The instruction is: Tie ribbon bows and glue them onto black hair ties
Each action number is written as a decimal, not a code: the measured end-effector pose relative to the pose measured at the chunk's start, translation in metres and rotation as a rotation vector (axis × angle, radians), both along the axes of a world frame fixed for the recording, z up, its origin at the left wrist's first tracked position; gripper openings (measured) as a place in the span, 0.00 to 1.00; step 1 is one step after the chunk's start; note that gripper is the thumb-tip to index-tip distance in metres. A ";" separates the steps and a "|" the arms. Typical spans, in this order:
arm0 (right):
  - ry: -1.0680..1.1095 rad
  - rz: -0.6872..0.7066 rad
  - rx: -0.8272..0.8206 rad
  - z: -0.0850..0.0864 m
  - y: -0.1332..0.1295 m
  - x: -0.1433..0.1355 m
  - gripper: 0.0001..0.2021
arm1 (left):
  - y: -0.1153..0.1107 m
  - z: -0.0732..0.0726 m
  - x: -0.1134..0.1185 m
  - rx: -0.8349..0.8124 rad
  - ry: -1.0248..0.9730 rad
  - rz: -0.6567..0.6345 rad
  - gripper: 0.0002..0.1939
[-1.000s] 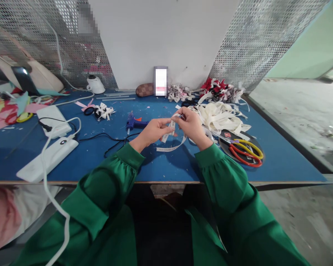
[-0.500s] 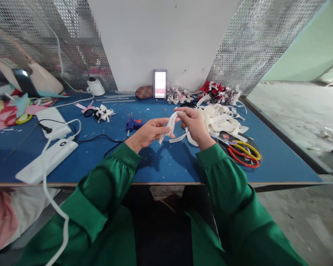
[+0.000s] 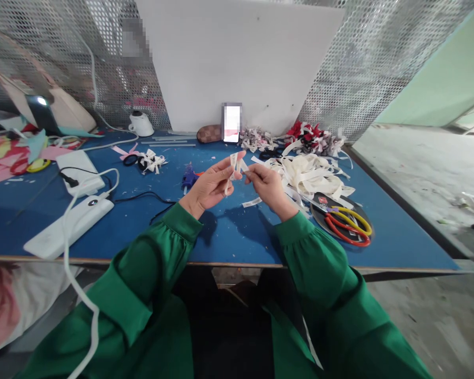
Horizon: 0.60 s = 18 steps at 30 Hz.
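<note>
My left hand [image 3: 212, 184] pinches a white printed ribbon [image 3: 233, 159], which is folded around its fingertips above the blue table. Opposite it, my right hand [image 3: 267, 184] grips the ribbon's other part between thumb and forefinger. Dark lettering shows on the ribbon, too small to read. Another printed ribbon piece [image 3: 252, 202] lies on the table below the right hand. A heap of cream ribbon [image 3: 308, 173] spreads just beyond that hand. Behind the left hand rests a blue glue gun [image 3: 189, 178], partly hidden by the fingers.
Scissors [image 3: 349, 223] with red and yellow handles lie on a dark round pad at right. A lit phone [image 3: 231, 123] leans on the white board. Finished-looking bows [image 3: 152, 161] sit at left, near a white power strip [image 3: 69, 226] and its cable. Red fabric bows [image 3: 306, 134] are piled behind.
The ribbon is now folded around the left fingertips instead of hanging in a long loop. My right hand has moved slightly down and left. The view has tilted a little.
</note>
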State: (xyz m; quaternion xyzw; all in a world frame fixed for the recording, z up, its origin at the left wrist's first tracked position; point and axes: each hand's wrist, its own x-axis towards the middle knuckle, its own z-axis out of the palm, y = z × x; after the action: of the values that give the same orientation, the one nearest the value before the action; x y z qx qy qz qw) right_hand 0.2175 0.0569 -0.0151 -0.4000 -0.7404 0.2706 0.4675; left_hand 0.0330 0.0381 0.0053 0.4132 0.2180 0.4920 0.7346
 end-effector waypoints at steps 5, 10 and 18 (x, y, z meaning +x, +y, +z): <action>-0.090 0.016 -0.024 -0.002 -0.006 -0.006 0.16 | 0.009 -0.007 0.004 0.056 0.090 0.185 0.28; -0.086 0.092 -0.026 -0.003 -0.011 -0.010 0.16 | 0.017 -0.014 0.004 0.141 0.192 0.393 0.31; 0.038 0.196 -0.125 0.002 -0.017 -0.012 0.20 | 0.020 -0.022 0.003 0.323 0.444 0.548 0.31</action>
State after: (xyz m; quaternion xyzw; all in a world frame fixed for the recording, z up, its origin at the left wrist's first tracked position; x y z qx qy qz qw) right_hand 0.2057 0.0401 -0.0131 -0.3486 -0.7487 0.3683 0.4270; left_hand 0.0360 0.0581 -0.0169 0.5464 0.3938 0.5968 0.4362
